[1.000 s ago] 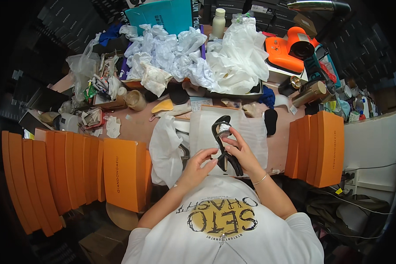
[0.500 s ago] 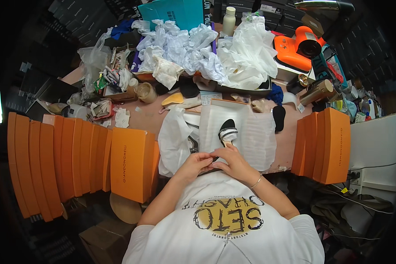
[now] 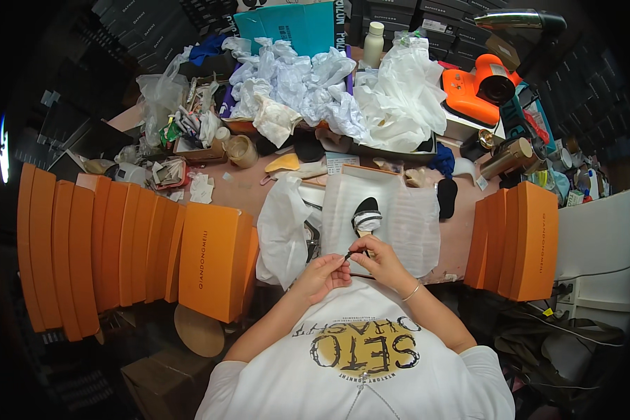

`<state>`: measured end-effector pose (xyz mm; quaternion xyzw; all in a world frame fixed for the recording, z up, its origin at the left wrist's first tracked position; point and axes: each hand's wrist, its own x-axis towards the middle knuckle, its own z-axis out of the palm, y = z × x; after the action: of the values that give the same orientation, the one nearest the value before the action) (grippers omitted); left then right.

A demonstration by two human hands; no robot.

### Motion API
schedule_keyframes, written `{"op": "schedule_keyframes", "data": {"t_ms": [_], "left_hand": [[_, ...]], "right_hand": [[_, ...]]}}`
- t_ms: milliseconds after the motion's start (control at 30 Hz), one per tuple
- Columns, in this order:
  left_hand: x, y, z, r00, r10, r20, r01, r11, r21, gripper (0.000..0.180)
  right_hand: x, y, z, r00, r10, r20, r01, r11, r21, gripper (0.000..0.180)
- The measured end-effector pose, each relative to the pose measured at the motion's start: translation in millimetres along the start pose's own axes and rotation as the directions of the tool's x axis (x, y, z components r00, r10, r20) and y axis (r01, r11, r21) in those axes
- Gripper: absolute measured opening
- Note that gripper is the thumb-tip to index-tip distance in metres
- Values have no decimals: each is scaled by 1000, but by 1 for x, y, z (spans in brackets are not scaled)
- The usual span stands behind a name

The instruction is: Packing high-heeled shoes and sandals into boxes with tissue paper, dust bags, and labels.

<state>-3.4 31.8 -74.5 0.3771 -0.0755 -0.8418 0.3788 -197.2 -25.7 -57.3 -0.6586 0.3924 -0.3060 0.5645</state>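
While the person in the white T-shirt (image 3: 360,315) bends over the bench, both bare hands come together just in front of their chest, close to my view of a black open sandal with crumpled white stuffing under its straps (image 3: 367,218). The sandal lies toe away from the wearer, over the white lining of a shallow open box with an orange-brown rim (image 3: 372,170); I can't tell whether its near end rests there or is lifted. The right hand (image 3: 380,263), below a thin silvery bracelet (image 3: 411,292), has its thumb and fingertips pinched on a narrow black strap (image 3: 349,255) near the sandal's heel end. The left hand (image 3: 324,273) meets it there, fingers curled and tips against the strap's end, though how firmly they close I can't tell.

To the right of the sandal spreads a translucent white foam sheet (image 3: 420,234); to the left, rumpled white tissue (image 3: 280,231) lies beside a second dark shoe (image 3: 312,239), partly hidden. Upright orange cardboard boxes flank the bench, a long row on the left (image 3: 131,241) and a shorter one on the right (image 3: 535,241).
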Motion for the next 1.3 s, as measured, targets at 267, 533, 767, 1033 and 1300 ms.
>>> {"op": "schedule_keyframes", "data": {"t_ms": [267,533,767,1033,1300], "left_hand": [[12,-8,-6,996,70,61,-76,991,107,19],[11,13,33,991,132,-39,-122,975,183,24],[35,11,13,991,-48,127,44,998,34,24],[36,10,18,997,62,-39,-49,964,263,29],[42,3,16,984,157,-82,-123,938,324,29]], "right_hand": [[-1,0,0,985,127,121,-145,976,160,17],[4,-2,-2,998,20,-51,-21,1000,-7,18],[-1,18,8,922,377,84,-292,539,790,14],[1,16,-3,964,259,-64,-235,938,256,12],[3,11,11,952,24,-306,-51,996,-79,11]]}}
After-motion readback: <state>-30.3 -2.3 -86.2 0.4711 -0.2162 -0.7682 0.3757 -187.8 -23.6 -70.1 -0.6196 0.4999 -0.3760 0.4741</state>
